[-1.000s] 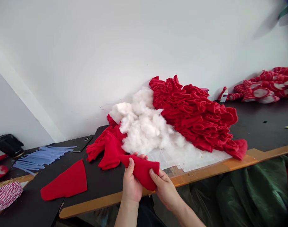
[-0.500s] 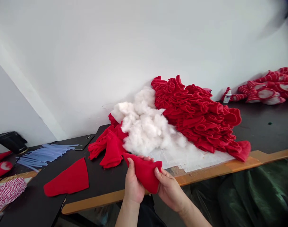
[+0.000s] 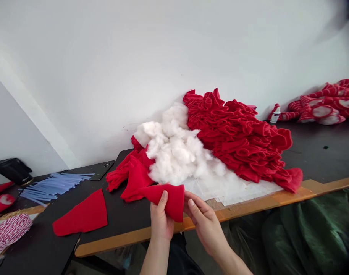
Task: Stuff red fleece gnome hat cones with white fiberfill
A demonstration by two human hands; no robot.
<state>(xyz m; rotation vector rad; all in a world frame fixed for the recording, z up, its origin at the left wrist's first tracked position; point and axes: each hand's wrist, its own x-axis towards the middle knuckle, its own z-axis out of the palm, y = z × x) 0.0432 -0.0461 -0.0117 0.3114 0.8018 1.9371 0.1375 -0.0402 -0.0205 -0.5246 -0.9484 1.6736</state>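
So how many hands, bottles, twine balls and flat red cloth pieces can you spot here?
Left hand and right hand: 2
Small bottle: 1
Red-and-white twine ball: 1
Flat red cloth piece: 1
Total: 5

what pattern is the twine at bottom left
The twine has twisted red and white stripes, shown best in the head view.

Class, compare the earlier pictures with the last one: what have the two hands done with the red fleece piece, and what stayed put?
The right hand has moved rightward and opened, its fingers at most brushing the red fleece piece. The left hand keeps hold, and the piece now lies flatter. The cotton stuffing, ruffled red pile and flat red cut-out stayed put.
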